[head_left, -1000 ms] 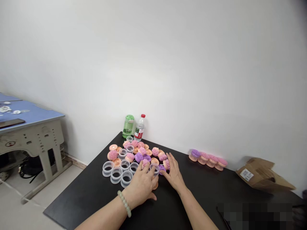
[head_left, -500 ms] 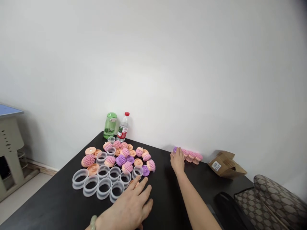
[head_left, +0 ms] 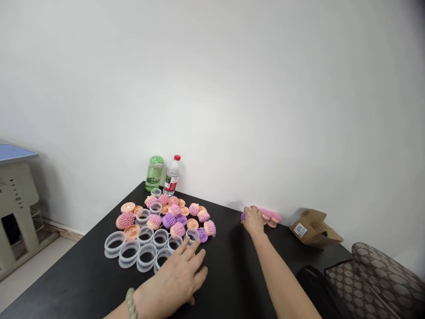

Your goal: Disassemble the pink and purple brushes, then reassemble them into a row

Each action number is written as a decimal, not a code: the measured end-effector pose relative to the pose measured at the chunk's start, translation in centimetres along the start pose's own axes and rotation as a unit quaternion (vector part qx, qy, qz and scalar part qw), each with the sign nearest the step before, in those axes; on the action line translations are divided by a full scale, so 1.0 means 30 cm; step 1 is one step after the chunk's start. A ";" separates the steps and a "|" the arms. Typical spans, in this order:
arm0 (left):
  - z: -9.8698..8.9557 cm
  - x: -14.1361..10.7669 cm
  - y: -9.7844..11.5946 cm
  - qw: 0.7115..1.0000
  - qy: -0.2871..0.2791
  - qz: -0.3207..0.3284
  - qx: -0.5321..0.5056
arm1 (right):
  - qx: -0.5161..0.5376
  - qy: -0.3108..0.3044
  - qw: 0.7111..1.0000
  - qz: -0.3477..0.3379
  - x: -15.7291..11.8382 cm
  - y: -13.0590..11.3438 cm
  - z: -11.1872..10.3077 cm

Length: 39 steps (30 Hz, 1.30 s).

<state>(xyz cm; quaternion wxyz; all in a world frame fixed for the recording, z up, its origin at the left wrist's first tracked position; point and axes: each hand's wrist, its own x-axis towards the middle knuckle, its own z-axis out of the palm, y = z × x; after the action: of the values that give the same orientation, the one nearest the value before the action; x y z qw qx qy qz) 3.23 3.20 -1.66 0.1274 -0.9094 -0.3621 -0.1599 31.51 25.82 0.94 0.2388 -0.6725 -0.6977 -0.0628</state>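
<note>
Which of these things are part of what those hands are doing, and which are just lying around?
Part of the job:
left hand
right hand
spiky pink brushes
purple brushes
peach discs
clear rings

Just lying around:
green bottle
water bottle
cardboard box
chair

pink-bristled brush heads (head_left: 125, 220) on peach bases, pale green bottle (head_left: 154, 173)

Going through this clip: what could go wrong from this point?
The fingers of the left hand are right by the clear plastic rings and might knock them out of place. The right hand is on a tight row of pink brush heads, which could tip over.
</note>
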 end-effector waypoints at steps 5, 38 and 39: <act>-0.061 0.015 0.021 0.998 0.024 -0.014 -0.063 | 0.118 -0.006 0.993 0.028 -0.135 -0.018 -0.075; -0.025 0.045 0.035 0.945 0.126 -0.214 -0.215 | 0.604 -0.151 0.773 -0.120 -0.660 -0.322 -0.118; -0.024 0.044 0.033 0.942 0.126 -0.217 -0.223 | 0.601 -0.147 0.774 -0.134 -0.659 -0.320 -0.122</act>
<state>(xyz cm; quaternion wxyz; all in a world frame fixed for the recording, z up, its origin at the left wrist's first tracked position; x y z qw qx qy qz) 4.69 3.07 -0.59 -0.0714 -0.7865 -0.4865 -0.3737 22.74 5.52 -1.88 0.4779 -0.2926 -0.7034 0.4373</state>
